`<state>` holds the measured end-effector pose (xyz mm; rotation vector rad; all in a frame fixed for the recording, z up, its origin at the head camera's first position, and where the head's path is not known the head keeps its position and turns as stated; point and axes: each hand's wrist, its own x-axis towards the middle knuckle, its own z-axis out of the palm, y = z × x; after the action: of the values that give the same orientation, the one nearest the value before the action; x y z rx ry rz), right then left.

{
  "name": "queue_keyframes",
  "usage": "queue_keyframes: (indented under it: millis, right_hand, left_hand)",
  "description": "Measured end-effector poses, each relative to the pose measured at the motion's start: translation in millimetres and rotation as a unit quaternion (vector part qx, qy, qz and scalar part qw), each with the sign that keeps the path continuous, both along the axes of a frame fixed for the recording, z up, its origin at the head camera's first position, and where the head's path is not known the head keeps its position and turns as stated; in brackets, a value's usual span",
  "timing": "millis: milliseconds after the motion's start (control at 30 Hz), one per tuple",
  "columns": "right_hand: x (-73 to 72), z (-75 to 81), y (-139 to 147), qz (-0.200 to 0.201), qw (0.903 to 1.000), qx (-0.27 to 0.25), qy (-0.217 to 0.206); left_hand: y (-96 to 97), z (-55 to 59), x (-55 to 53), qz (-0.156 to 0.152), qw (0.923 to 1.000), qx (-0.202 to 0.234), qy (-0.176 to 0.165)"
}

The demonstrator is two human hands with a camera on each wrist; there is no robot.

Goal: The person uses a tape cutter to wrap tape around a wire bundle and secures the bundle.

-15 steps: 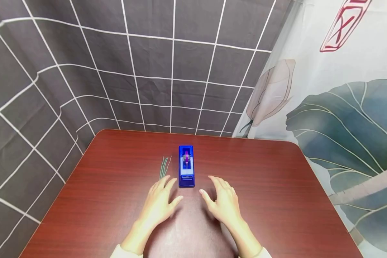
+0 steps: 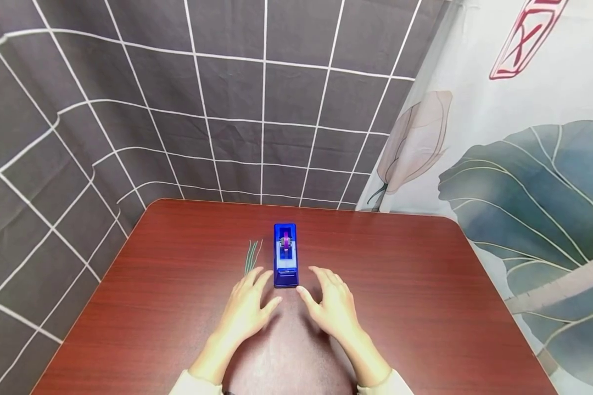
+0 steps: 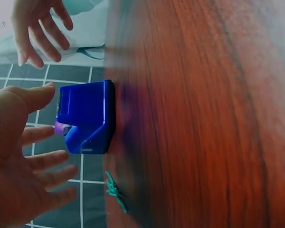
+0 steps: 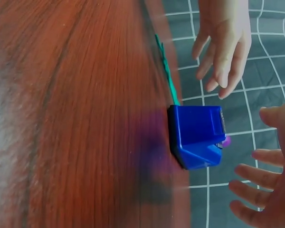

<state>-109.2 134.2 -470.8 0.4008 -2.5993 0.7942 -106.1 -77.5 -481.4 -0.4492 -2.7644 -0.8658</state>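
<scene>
A blue tape dispenser [image 2: 286,277] with a purple roll core stands on the table in the head view. Several thin green strands [image 2: 251,257], like wire twist ties, lie to its left. My left hand [image 2: 244,307] hovers at the dispenser's near left, fingers spread and fingertips close to the strands' near ends. At the near right, my right hand [image 2: 333,304] has its thumb tip beside the dispenser's front corner. Neither hand holds anything. Both wrist views show relaxed, parted fingers, with the dispenser [image 3: 88,111] in front of them.
The reddish-brown wooden table [image 2: 400,263] has rounded far corners. Behind it and on the left hangs a dark grey curtain [image 2: 232,88] with a white grid. A white curtain with a leaf print [image 2: 529,181] hangs along the right side.
My right hand has moved left, closer to the dispenser. The left hand has hardly shifted, and the dispenser and strands stay where they were.
</scene>
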Motion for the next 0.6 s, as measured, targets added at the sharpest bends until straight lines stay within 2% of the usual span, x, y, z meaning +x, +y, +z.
queue_keyframes:
  millis: [400, 600]
  right_hand:
    - [-14.8, -0.6, -16.9, 0.025, 0.9983, -0.031, -0.043]
    - [-21.0, -5.7, -24.4, 0.018, 0.9963, -0.042, -0.072]
  left_hand:
    - [5.0, -5.2, -6.2, -0.009, 0.9990, 0.040, 0.016]
    - [6.3, -6.5, -10.2, -0.012, 0.9984, 0.050, 0.026]
